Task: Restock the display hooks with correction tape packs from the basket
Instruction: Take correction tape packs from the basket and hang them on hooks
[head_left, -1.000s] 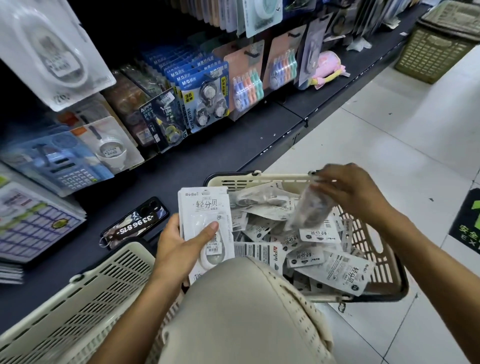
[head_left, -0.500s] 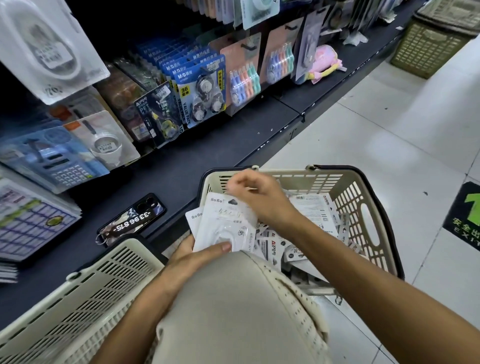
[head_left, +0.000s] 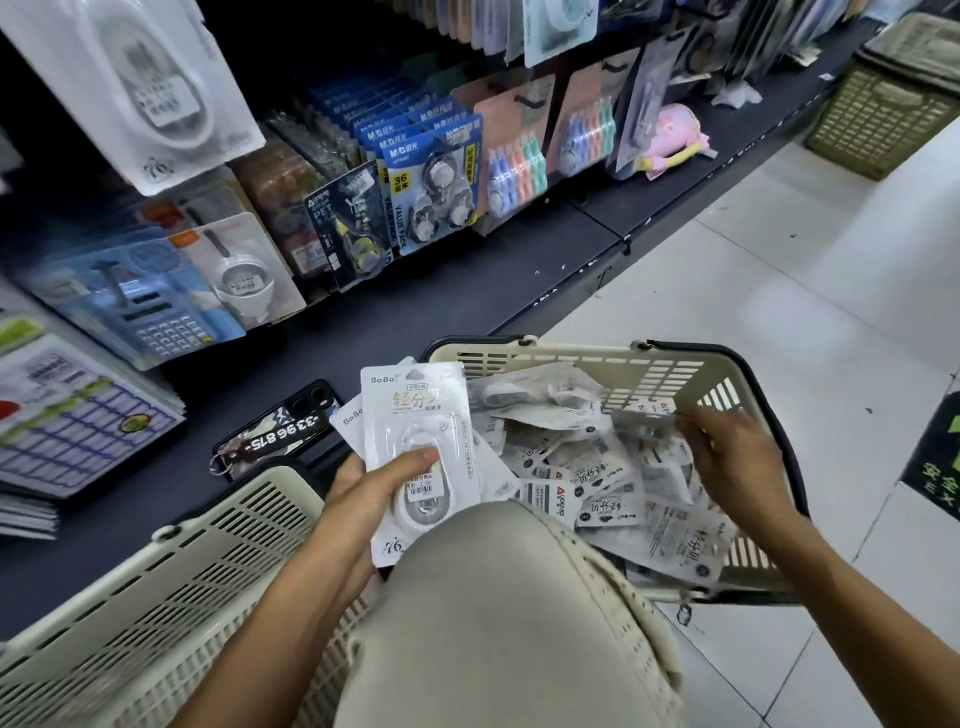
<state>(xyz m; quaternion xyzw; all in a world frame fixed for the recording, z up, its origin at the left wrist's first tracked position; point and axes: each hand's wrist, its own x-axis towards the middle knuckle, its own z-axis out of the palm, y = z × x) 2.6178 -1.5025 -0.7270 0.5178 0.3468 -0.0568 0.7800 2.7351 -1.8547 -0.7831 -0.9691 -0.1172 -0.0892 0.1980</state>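
A beige basket (head_left: 582, 358) with a dark rim sits on the floor in front of my knee, filled with several white correction tape packs (head_left: 597, 478). My left hand (head_left: 363, 493) grips a small stack of white BoBo correction tape packs (head_left: 415, 415), thumb pressed on the front one. My right hand (head_left: 737, 457) is over the right side of the basket and pinches a blurred pack (head_left: 644, 423) by its edge. Display hooks on the shelf wall carry hanging packs (head_left: 431, 182) at upper centre.
A second beige basket (head_left: 156, 587) lies at lower left against the dark shelf base (head_left: 441, 301). A phone with a numbered tag (head_left: 280, 431) lies on that shelf. Calculators and stationery packs hang at left. An olive basket (head_left: 883, 104) stands far right on the white tile floor.
My right hand moved from the stack in my left hand back to the basket's right side and took hold of another pack. The stack in my left hand now has one more pack in front.
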